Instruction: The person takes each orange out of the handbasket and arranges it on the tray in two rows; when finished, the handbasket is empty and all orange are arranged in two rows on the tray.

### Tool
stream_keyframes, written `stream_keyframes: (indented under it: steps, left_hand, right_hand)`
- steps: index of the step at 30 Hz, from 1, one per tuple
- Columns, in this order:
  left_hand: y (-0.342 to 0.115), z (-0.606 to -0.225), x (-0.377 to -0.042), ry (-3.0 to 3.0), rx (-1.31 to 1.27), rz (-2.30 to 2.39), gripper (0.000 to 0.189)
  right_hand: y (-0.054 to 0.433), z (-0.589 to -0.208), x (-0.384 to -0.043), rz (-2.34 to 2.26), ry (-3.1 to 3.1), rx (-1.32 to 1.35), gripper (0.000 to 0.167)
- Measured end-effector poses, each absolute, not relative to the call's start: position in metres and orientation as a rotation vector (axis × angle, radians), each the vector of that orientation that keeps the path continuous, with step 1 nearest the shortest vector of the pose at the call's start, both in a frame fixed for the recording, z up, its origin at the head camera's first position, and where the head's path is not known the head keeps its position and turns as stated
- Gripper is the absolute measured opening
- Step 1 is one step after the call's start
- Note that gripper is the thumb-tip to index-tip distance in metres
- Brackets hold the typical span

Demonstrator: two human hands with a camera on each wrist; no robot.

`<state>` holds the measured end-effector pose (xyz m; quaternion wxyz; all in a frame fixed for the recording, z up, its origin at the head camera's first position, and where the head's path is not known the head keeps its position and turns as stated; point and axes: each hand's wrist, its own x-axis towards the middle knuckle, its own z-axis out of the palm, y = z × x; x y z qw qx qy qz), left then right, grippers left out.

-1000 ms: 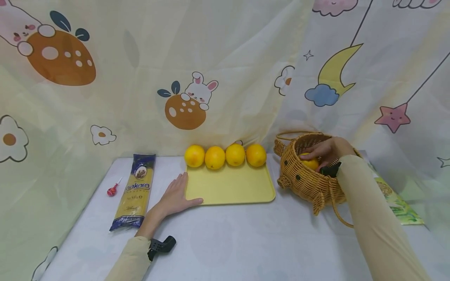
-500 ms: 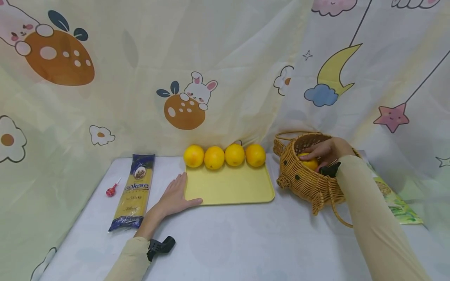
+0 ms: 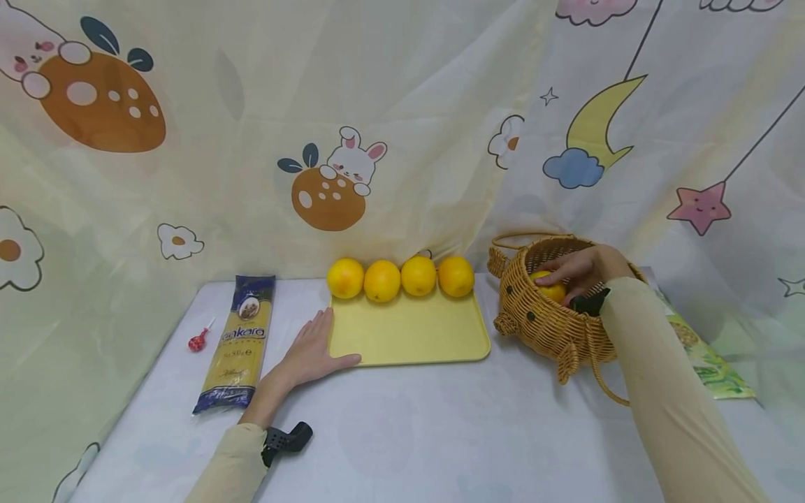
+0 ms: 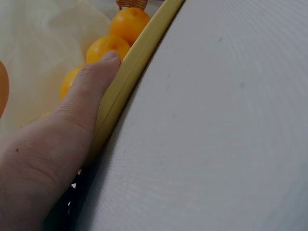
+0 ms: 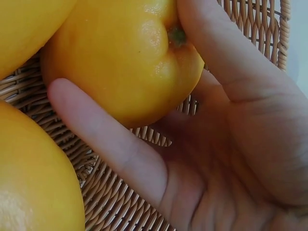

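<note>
We see the two hands well apart; the left hand lies flat with straight fingers along the left edge of the yellow tray, its thumb on the near rim; the right hand reaches into the wicker basket, right of the tray, and grips an orange there, thumb on one side and a finger on the other. In the right wrist view we find two more oranges just beside the gripped one; on the tray we count four oranges, side by side in a row at its far edge. The basket bears a pig's face, snout to the left; one handle hangs on its near side; to its right we see a green packet, partly hidden by the arm. Left of the tray lies a pasta packet; farther left, a red lollipop; behind everything hangs a printed curtain.
</note>
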<state>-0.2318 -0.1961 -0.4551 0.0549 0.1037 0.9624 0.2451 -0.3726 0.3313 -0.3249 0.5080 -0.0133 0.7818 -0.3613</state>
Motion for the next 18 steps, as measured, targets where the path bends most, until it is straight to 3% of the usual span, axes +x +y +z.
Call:
stream_keyframes:
  steps: [18]
  left_hand:
    - [-0.1962, -0.4587, -0.2329, 2.928, 0.326, 0.77, 0.129]
  right_hand:
    - [0.3333, -0.3244, -0.3722, -0.89, 1.909, -0.076, 0.078]
